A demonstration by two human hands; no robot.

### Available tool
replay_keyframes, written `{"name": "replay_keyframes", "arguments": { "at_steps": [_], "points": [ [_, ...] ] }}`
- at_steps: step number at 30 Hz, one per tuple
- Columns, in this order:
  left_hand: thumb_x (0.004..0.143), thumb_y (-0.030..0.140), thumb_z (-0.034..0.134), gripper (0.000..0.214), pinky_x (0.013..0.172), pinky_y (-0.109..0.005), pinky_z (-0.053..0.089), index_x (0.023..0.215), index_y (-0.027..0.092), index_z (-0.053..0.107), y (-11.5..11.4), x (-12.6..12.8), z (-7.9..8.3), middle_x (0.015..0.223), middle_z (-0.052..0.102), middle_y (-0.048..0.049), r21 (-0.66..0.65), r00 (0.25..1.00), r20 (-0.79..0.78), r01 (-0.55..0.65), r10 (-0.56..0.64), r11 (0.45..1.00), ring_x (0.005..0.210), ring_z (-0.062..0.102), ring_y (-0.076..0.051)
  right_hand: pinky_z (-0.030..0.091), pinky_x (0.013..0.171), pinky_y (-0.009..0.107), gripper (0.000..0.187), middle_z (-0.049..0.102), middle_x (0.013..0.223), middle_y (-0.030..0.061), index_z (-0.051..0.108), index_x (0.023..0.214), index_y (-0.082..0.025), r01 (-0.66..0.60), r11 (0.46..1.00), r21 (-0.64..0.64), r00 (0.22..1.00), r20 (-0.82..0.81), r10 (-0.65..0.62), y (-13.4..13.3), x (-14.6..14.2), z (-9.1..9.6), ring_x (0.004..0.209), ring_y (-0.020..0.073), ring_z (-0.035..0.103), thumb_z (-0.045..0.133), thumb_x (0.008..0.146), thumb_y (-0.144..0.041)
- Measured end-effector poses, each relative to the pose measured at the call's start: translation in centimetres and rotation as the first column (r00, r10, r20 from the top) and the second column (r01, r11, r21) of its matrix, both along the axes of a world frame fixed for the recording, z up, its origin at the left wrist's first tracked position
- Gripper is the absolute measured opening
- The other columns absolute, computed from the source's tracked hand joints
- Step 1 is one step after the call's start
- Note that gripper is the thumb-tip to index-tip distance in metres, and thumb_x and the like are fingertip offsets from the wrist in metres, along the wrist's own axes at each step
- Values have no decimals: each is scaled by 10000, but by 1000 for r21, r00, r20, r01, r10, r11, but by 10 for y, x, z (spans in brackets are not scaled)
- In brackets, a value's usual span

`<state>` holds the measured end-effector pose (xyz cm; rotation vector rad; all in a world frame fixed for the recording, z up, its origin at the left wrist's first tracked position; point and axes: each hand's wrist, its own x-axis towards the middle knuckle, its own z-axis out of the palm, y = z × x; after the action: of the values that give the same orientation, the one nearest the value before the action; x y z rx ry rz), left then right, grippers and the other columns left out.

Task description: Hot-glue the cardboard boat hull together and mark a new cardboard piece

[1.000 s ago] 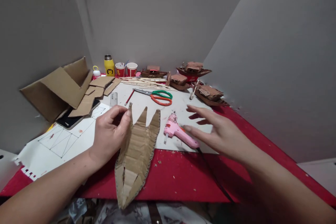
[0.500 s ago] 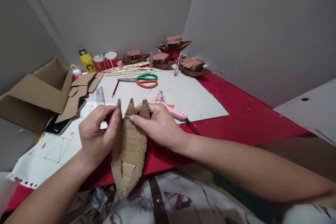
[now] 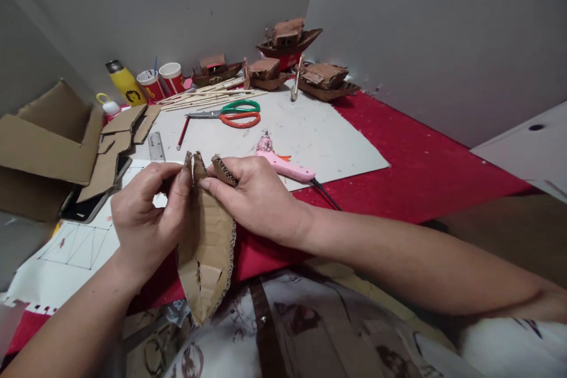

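Between my hands is a boat-shaped piece of cardboard (image 3: 208, 236), its pointed end toward me and its far end cut into three upright strips. My left hand (image 3: 150, 207) pinches the left strip between thumb and fingers. My right hand (image 3: 261, 201) grips the right side, thumb on the inner face by the middle strip and fingers behind the outer one. The middle strip leans close to the left one. Beyond my right hand a pink glue gun (image 3: 286, 165) lies on a white board (image 3: 345, 147).
Scissors (image 3: 241, 114), a pencil (image 3: 183, 133), a ruler (image 3: 156, 146) and thin sticks (image 3: 208, 96) lie farther back. Several brown model boats (image 3: 325, 81) stand along the wall. At left are a cardboard box (image 3: 48, 142), cardboard scraps (image 3: 104, 171), a drawing sheet (image 3: 75, 248), paper cups (image 3: 172, 78) and a yellow bottle (image 3: 124, 84).
The cardboard's far strips have drawn together; the middle strip now leans toward the left one and the right strip tilts inward. Both hands remain on the piece. The view has shifted slightly.
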<state>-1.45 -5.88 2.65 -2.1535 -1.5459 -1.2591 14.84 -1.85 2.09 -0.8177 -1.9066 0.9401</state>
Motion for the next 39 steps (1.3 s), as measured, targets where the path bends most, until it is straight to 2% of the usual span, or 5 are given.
{"name": "replay_keyframes", "arguments": {
  "at_steps": [8,14,25,30,39],
  "points": [
    [897,269,570,99,650,-287,456,943,297,654,-1,1,-2,773,638,37,-100,996,89,16,-7,995,667,560,-128,302,582,230,288,412,589,-42,431,606,-178,-34,998,-47,999,5,34,2,3,2,597,98,384,538,867,-117],
    [844,227,628,51,561,-235,435,853,230,678,4,4,-9,688,635,50,2,987,157,39,-39,999,569,537,-87,305,590,231,261,443,609,-31,472,617,-161,-43,997,-65,998,34,45,4,3,0,619,99,414,545,862,-106],
    [843,194,658,146,615,-259,495,955,281,693,2,7,-10,796,686,51,-20,944,321,86,-75,996,659,599,-105,296,591,226,258,435,613,-50,452,637,-169,-23,1000,16,999,-45,23,3,5,2,600,85,401,567,859,-107],
    [850,174,645,204,641,-268,512,1011,291,690,0,4,-10,834,693,52,-4,960,268,84,-80,996,694,623,-107,304,597,220,258,413,610,-63,435,662,-179,-17,992,122,994,-106,30,4,4,0,581,77,385,535,897,-148],
    [856,215,647,167,666,-245,525,1016,257,673,4,5,-12,857,702,30,13,966,241,93,-94,996,716,643,-110,261,566,236,297,360,582,-66,398,641,-184,-37,992,124,996,-71,46,5,5,-2,555,76,344,520,912,-177]
  ]
}}
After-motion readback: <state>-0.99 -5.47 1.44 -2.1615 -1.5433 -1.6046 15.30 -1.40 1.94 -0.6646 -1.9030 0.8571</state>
